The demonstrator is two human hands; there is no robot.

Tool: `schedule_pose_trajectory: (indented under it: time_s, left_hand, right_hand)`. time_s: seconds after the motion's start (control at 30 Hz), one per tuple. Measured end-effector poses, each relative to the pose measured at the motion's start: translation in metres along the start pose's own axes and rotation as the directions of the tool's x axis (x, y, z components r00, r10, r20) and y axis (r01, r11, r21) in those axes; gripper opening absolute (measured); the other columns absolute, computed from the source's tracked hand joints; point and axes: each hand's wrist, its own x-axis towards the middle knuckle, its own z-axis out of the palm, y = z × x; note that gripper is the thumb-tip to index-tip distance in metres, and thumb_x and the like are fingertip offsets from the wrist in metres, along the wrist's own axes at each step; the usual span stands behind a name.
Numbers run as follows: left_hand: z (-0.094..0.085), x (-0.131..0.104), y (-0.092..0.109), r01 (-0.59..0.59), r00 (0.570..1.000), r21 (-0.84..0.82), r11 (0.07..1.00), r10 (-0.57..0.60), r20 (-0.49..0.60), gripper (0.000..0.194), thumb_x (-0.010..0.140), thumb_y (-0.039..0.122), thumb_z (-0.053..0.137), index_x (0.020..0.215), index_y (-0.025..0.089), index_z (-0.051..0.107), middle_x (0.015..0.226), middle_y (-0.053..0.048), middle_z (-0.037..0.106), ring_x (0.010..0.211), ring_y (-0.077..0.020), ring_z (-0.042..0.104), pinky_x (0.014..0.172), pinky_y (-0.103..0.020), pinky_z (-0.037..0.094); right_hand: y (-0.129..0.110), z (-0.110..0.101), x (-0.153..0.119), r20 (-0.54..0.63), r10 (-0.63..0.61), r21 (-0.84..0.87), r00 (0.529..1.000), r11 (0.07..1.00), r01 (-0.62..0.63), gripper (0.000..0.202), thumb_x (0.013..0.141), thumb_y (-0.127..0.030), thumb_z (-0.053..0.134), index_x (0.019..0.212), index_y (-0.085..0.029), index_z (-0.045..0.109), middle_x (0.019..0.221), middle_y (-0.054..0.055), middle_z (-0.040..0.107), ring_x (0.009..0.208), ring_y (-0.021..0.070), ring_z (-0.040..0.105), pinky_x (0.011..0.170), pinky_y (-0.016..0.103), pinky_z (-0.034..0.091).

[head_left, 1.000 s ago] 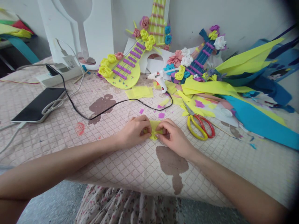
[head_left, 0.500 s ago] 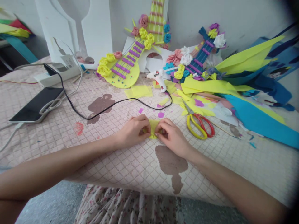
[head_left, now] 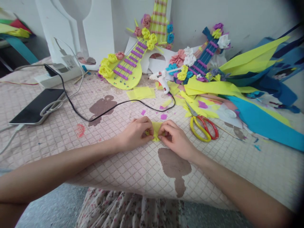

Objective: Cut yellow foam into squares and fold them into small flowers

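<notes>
A small piece of yellow paper point(head_left: 156, 128) lies on the tabletop between my hands, its near edge crumpled. My left hand point(head_left: 137, 133) pinches its left side, the fingers curled and closed. On the right side, the closed fingers of my right hand point(head_left: 176, 139) grip the same paper. The fingertips of both hands are close together, and the paper's two ends are hidden under them.
Scissors point(head_left: 204, 128) with yellow and red handles lie to the right. Behind are a white glue gun point(head_left: 161, 80) with a black cord, decorated yellow guitar point(head_left: 127, 71) and blue guitar point(head_left: 201, 61), paper strips point(head_left: 268, 117), a phone point(head_left: 36, 106) and a power strip point(head_left: 59, 76).
</notes>
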Motion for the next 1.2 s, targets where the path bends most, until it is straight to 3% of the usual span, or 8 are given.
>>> schedule_pose_trajectory:
  time_s: [1.2]
  left_hand:
    - [0.0007, -0.0008, 0.0001, -0.013, 1.000, 0.030, 0.999, 0.013, -0.009, 0.004, 0.077, 0.019, 0.059, 0.078, 0.015, 0.060, 0.090, -0.005, 0.054, 0.074, -0.0118, 0.053, 0.074, -0.030, 0.044]
  right_hand:
    - [-0.0007, 0.0041, -0.0007, -0.015, 0.004, -0.052, 1.000, 0.999, -0.005, 0.012, 0.081, -0.008, 0.053, 0.081, -0.020, 0.052, 0.089, 0.001, 0.046, 0.075, 0.0122, 0.049, 0.065, 0.026, 0.043]
